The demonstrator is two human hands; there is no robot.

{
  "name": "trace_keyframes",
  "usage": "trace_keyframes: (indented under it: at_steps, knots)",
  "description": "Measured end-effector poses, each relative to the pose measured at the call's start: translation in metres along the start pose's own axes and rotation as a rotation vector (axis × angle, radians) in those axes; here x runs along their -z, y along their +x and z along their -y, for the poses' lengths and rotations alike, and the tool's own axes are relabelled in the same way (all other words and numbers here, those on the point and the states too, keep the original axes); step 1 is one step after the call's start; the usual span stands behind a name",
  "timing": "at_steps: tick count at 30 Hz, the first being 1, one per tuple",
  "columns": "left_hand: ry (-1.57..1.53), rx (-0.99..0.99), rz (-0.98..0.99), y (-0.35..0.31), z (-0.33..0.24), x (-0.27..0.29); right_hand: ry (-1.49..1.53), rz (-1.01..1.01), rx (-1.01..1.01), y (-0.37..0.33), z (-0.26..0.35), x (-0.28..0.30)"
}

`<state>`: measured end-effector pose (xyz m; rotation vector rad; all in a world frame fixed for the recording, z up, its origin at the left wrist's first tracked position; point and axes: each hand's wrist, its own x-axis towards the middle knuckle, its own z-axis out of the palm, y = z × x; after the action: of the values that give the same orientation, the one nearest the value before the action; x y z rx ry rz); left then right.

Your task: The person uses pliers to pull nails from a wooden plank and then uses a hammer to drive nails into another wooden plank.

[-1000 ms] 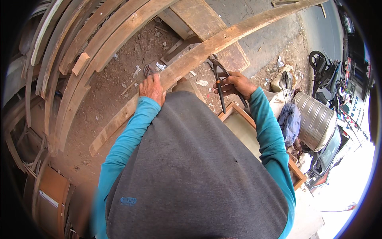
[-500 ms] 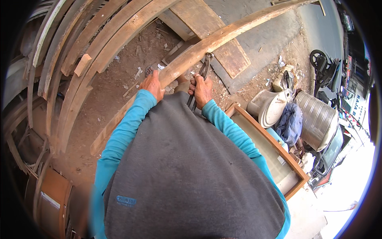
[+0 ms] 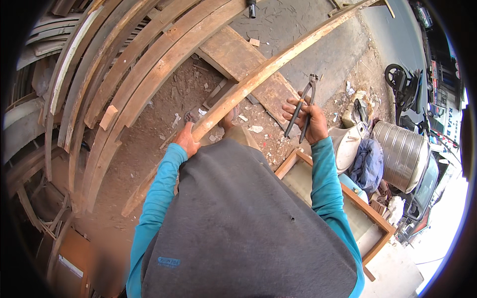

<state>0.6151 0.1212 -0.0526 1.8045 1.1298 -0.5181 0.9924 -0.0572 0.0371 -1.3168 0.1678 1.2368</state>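
A long curved wooden beam (image 3: 278, 62) runs from the upper right down to the lower left across bare dirt. My left hand (image 3: 188, 140) rests on its lower stretch, fingers wrapped over the edge. My right hand (image 3: 305, 118) is off to the right of the beam, gripping the handles of dark metal pincers (image 3: 302, 103) whose jaws point up and away. My grey shirt and teal sleeves fill the lower middle, and a foot shows just below the beam.
Several curved timbers (image 3: 124, 64) are stacked at the left. A flat plank (image 3: 243, 59) lies under the beam. At the right stand a wood-framed panel (image 3: 348, 198), a steel drum (image 3: 400, 154), a white basin, blue cloth and a scooter (image 3: 397, 79).
My right hand has swung away from the beam to the right, lifting the pincers off the wood. My left hand has stayed on the beam.
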Motion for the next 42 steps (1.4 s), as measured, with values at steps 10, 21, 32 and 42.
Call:
trace_keyframes:
  at_steps: [10, 21, 32, 42]
  knots:
    - [0.29, 0.072, -0.277, -0.01, -0.056, -0.039, -0.317, 0.23, -0.292, 0.007, 0.015, 0.023]
    - [0.386, 0.102, -0.377, -0.007, -0.074, -0.056, -0.511, 0.403, -0.473, 0.034, 0.032, 0.041]
    - [0.394, 0.077, -0.416, -0.013, -0.056, -0.056, -0.541, 0.344, -0.491, 0.028, 0.041, 0.021]
    - [0.45, -0.015, -0.479, -0.022, -0.036, -0.054, -0.649, 0.363, -0.522, 0.017, 0.04, 0.006]
